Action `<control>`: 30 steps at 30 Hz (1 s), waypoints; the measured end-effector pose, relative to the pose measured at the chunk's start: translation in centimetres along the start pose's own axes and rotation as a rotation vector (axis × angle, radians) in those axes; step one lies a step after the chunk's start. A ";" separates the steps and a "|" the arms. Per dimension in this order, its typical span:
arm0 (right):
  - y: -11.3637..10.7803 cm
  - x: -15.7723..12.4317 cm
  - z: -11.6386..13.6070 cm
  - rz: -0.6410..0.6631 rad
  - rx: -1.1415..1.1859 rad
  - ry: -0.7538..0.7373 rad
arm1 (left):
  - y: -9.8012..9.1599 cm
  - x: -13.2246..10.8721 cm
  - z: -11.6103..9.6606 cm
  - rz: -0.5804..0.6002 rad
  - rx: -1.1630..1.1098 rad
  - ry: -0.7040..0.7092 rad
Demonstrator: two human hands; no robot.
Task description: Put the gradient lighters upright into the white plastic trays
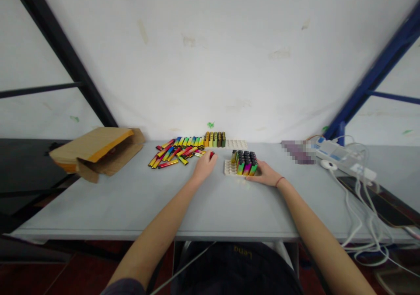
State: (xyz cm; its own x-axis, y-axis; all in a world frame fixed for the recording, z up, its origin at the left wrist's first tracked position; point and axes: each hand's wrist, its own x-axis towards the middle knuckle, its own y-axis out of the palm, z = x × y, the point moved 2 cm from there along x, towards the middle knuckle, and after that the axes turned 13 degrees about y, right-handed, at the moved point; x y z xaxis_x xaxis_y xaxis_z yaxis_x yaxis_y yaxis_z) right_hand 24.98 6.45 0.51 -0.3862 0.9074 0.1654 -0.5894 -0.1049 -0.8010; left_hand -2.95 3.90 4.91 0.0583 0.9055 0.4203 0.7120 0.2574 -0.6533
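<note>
My left hand (204,166) is closed round a lighter (211,156), of which only a red and dark end shows. It is between a loose pile of colourful lighters (170,152) and a pale tray (229,168) with round holes. Several lighters (246,166) stand upright in the tray's right part, black tops up; holes show at its left. My right hand (266,174) grips the tray's right side, thumb along the front edge and the other fingers partly hidden behind the lighters.
Behind stand a block of upright lighters (215,139) and another holed tray (236,144) against the wall. An opened cardboard box (98,152) lies at the left. On the right are a power strip (344,159), tangled white cables (364,207) and a dark flat device (377,201).
</note>
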 end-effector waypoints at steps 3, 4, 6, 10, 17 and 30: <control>0.0 0.0 0.0 0.002 -0.006 0.006 | 0.1 0.0 0.3 -0.003 -0.024 0.021; 0.0 0.0 0.0 0.001 -0.008 0.007 | 0.2 -0.1 0.4 0.001 -0.021 0.029; 0.1 0.0 -0.1 -0.001 -0.013 0.008 | 0.3 -0.1 0.5 0.012 -0.002 0.032; 0.2 0.0 -0.4 -0.002 -0.013 0.014 | 0.3 0.0 0.6 0.030 0.047 -0.002; 0.1 -0.1 -0.3 -0.014 -0.013 0.007 | -0.3 0.7 1.3 -0.017 0.074 -0.038; 0.0 -0.1 0.0 -0.006 0.012 0.017 | 0.9 -0.1 1.2 0.042 -0.241 0.202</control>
State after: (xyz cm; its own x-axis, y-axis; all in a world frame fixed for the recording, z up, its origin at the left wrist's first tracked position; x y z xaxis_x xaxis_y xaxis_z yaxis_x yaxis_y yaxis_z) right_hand 24.98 6.33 0.48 -0.3708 0.9148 0.1605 -0.6006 -0.1043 -0.7927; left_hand -3.17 4.48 3.54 0.2117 0.8219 0.5288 0.8498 0.1124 -0.5149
